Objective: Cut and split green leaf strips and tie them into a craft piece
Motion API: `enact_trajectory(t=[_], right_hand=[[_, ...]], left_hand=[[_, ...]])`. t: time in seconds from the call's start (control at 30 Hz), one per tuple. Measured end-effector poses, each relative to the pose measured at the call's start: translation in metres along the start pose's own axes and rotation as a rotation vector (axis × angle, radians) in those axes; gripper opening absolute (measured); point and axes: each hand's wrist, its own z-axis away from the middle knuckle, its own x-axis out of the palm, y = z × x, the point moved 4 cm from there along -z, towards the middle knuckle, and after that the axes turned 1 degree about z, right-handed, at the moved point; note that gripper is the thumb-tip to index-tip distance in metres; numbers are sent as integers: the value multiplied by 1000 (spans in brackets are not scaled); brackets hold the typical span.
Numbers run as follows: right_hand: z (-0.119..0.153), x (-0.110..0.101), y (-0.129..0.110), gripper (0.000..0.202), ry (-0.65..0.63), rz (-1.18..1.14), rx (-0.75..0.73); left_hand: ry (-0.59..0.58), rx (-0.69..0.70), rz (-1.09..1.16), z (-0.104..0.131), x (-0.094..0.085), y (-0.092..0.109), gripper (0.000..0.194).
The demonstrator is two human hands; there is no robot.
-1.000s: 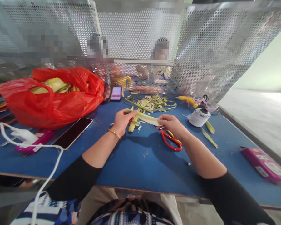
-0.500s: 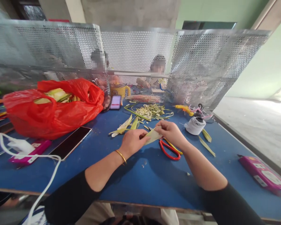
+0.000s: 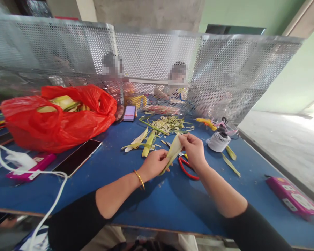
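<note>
A pale green husk leaf (image 3: 174, 148) is stretched at a slant between both hands above the blue table (image 3: 146, 205). My left hand (image 3: 156, 162), with a gold bangle at its wrist, pinches the lower end. My right hand (image 3: 193, 148) grips the upper end between thumb and fingers. Red-handled scissors (image 3: 185, 170) lie beneath, partly hidden by my right hand. Behind the hands are a heap of shredded husk (image 3: 169, 123) and several longer husk pieces (image 3: 148, 144).
A red plastic bag (image 3: 54, 129) of husks, a dark phone (image 3: 80, 157) and a white cable (image 3: 58, 198) are at the left. Right are a white thread spool (image 3: 218, 142) and a purple pack (image 3: 294, 197). Beyond a perforated metal screen (image 3: 151, 55) sit people.
The leaf has turned from nearly level to steeply slanted, and more of it shows. My left hand has moved slightly down and right; my right hand is now above it, at the leaf's top.
</note>
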Motion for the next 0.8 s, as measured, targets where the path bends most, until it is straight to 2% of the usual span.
enact_trajectory(t=[0.1, 0.17, 0.3, 0.37, 0.4, 0.47, 0.53, 0.6, 0.7, 0.8], right_hand=[[-2, -7, -4, 30, 102, -7, -54], [-2, -9, -6, 29, 128, -3, -73], [-3, -13, -9, 27, 169, 11, -114], [-7, -19, -10, 27, 229, 11, -131], [-10, -22, -11, 27, 246, 18, -130], [-15, -26, -11, 28, 229, 52, -114], [-16, -22, -11, 29, 129, 109, -101], [-9, -9, -8, 28, -25, 172, -105], [10, 15, 1, 25, -221, 237, -87], [25, 29, 8, 21, -295, 204, -40]], left_hand=[[-251, -151, 98, 7, 12, -4, 22], [-375, -186, 145, 12, 15, -2, 26], [-545, -172, 96, 20, 19, -1, 18], [-587, -170, 18, 22, 22, -4, 16], [-556, -166, -8, 21, 22, -6, 17], [-373, -139, -18, 16, 17, -7, 18], [-121, -88, 7, 9, 7, -4, 16], [64, -53, 91, 5, -3, 1, 12], [163, -32, 229, 2, -11, 6, 16], [211, -23, 287, 0, -15, 6, 23]])
